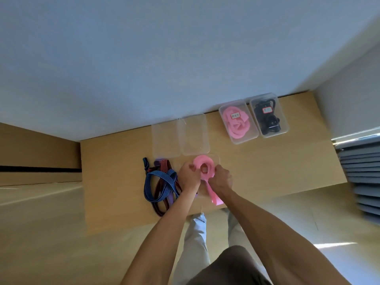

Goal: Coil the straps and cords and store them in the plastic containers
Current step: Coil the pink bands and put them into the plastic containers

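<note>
A: any tips for finishing this pink strap? it's half coiled over the open container on the table

B: left hand fingers curl round the coil, right hand pinches the loose tail. I'd keep the tail flat and taut, wind snug, then drop it in

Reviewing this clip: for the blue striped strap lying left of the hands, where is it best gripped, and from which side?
Probably at the blue striped strap's open left loop, coming from the left. That bend lies flat on the table clear of the other straps; its right side crosses the dark red strap and runs under the left hand.
</note>
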`<state>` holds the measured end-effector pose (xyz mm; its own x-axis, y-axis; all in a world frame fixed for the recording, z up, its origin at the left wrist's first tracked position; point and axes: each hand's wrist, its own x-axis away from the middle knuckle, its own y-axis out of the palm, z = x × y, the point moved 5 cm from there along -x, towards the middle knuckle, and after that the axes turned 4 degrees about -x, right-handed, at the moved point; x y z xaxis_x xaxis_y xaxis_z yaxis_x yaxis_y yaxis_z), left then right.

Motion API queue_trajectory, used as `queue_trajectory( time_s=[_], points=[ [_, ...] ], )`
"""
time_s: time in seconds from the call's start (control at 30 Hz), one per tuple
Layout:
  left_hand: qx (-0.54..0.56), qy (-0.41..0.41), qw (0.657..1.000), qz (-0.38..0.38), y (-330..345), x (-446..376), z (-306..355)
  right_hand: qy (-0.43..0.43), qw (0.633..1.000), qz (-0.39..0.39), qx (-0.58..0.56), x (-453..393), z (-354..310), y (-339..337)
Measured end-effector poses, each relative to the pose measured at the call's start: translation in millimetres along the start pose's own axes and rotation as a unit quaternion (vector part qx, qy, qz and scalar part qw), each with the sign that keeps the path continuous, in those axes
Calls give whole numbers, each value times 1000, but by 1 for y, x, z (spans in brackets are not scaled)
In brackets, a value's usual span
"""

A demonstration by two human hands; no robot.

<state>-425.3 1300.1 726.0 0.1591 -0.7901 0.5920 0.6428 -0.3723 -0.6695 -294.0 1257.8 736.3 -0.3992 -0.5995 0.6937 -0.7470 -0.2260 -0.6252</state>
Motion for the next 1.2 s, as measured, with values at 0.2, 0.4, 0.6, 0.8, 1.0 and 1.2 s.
queue_trajectory(
  time_s=[0.2,0.4,0.6,0.8,1.0,1.2],
  points=[
    [25,34,998,-42,-17,13,8,40,991,44,-123,26,-16,-25],
    [248,-17,964,-90,-45,39,19,-21,983,15,-182,64,-32,-62],
    [210,-204,931,-218,-50,83,6,-69,965,18,-252,94,-73,-95],
    [485,-228,787,-306,-38,105,29,-94,969,-44,-225,107,-90,-117],
    [484,-228,805,-255,-26,102,32,-41,952,-67,-295,104,-50,-125],
    [335,-236,888,-206,3,111,27,-3,955,-50,-291,92,-9,-118]
  ],
)
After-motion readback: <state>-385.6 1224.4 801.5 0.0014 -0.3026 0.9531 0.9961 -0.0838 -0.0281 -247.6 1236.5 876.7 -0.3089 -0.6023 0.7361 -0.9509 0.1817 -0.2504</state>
